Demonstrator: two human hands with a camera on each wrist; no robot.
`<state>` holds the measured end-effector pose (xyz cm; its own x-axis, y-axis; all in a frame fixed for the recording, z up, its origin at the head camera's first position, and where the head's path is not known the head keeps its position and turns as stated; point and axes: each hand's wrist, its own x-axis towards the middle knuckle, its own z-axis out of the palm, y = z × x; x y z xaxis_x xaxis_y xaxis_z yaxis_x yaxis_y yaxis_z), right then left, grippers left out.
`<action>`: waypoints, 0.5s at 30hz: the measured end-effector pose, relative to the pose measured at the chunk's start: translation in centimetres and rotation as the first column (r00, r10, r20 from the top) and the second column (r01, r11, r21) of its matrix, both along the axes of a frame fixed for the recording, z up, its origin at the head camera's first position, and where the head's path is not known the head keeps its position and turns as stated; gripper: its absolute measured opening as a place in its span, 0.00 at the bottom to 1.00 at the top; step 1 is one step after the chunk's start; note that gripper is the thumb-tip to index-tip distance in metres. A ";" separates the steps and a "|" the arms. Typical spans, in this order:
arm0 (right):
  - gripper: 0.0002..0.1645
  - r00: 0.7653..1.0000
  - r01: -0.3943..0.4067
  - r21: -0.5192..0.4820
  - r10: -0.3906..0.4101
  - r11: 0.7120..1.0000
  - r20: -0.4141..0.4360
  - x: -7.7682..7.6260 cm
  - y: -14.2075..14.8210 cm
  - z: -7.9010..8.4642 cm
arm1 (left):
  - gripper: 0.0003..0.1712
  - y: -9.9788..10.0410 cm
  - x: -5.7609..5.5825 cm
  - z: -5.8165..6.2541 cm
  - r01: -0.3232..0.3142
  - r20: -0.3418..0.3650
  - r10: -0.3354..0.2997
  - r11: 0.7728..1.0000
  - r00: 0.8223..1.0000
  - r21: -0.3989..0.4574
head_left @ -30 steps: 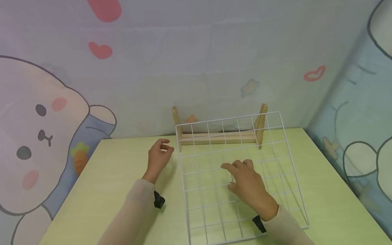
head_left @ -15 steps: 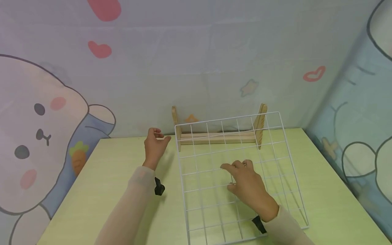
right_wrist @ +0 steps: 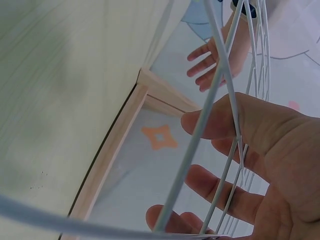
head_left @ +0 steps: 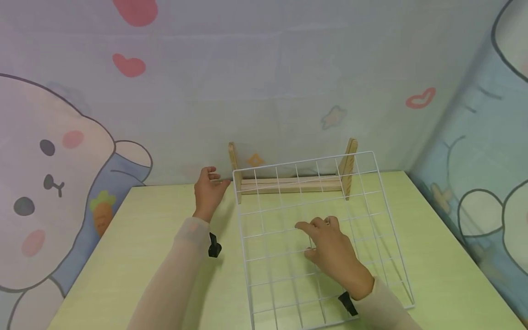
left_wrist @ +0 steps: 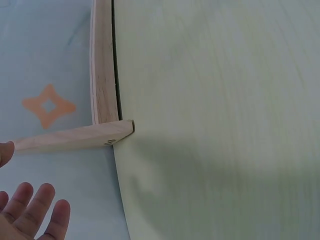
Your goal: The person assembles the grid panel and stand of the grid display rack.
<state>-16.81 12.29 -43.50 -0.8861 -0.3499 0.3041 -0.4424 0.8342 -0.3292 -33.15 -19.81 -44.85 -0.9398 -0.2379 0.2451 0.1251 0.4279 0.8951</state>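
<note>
A pale printed backdrop hangs behind everything, with a large cartoon animal on its left part and red hearts above. In front of it stands the light yellow-green table, its far edge close to the cloth. Over the tabletop, right of centre in the head view, is the white wire grid — raised, for its shadow falls on the surface below; whether its near edge touches the table I cannot tell. Beyond its far edge, and seen partly through the mesh, a wooden stand sits at the back of the table, two uprights joined low down by a bar. The right hand grips the grid near its middle, thumb and fingers curled through the openings and round the wires. The left hand holds nothing — fingers apart and loosely bent, raised just left of the stand's left upright. Smallest are the black wrist devices, one at the left wrist and one at the right.
</note>
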 end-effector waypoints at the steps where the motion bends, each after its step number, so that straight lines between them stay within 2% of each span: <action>1: 0.37 1.000 0.001 0.002 -0.001 1.000 -0.001 0.0 0.0 0.0 | 0.34 0.1 -0.1 0.2 0.007 -0.008 -0.007 1.000 1.000 0.002; 10: 0.37 1.000 -0.008 -0.009 0.008 1.000 0.007 0.1 0.1 0.0 | 0.33 1.5 -0.9 1.0 -0.002 -0.053 0.001 1.000 0.999 -0.026; 15: 0.38 1.000 -0.011 -0.013 0.012 1.000 0.001 0.1 0.3 -0.1 | 0.38 1.8 -1.3 0.9 -0.008 0.020 0.009 0.999 1.000 -0.045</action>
<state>-16.73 12.56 -43.57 -0.8824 -0.3561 0.3076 -0.4515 0.8248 -0.3403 -34.43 -18.02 -44.00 -0.9428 -0.2350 0.2364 0.1033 0.4685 0.8774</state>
